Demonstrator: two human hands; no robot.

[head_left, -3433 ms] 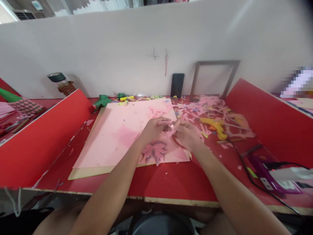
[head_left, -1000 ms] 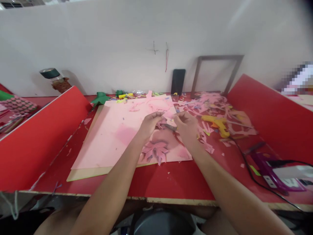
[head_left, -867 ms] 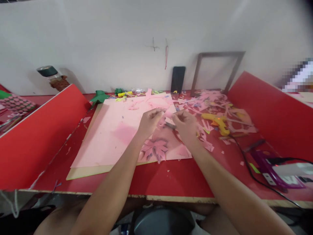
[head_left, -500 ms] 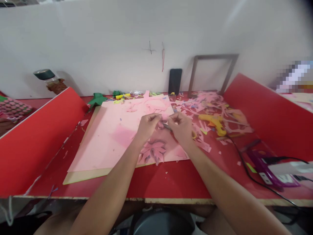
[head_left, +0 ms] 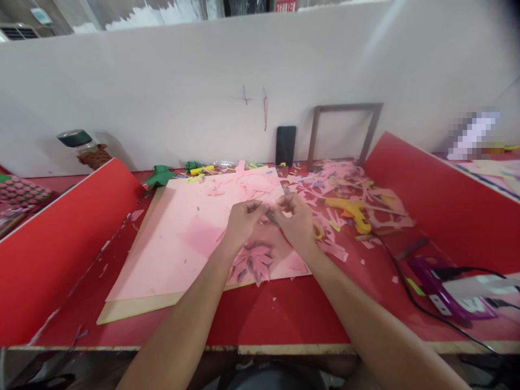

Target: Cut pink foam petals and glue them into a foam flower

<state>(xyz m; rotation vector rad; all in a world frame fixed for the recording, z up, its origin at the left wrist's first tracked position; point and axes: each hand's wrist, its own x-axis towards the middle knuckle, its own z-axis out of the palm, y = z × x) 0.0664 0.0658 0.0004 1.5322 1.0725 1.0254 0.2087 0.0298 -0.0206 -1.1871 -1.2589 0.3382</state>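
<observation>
My left hand (head_left: pixel 242 221) and my right hand (head_left: pixel 296 221) meet over the pink sheets, fingers pinched on a small pink piece (head_left: pixel 269 205). Fingertips cover much of it, so its exact shape cannot be made out. Below my right hand shows a yellow loop (head_left: pixel 318 232), apparently a scissors handle, with a dark blade tip near the fingers. Between my forearms lies a pointed pink paper flower (head_left: pixel 252 261) with dark-edged petals. It rests on the large pink sheet (head_left: pixel 150 254), which overlaps a yellowish sheet (head_left: pixel 138 306).
Pink scraps (head_left: pixel 333 176) pile up at the back right, beside a yellow glue gun (head_left: pixel 352 211). Its cord runs past a purple power strip (head_left: pixel 450 292). A phone (head_left: pixel 286 145) and an empty frame (head_left: pixel 314 132) lean on the wall. Red dividers (head_left: pixel 69 244) flank the table.
The camera view has tilted up slightly, so the scene sits lower. Both hands stay together on the small pink piece, with only slight finger movement.
</observation>
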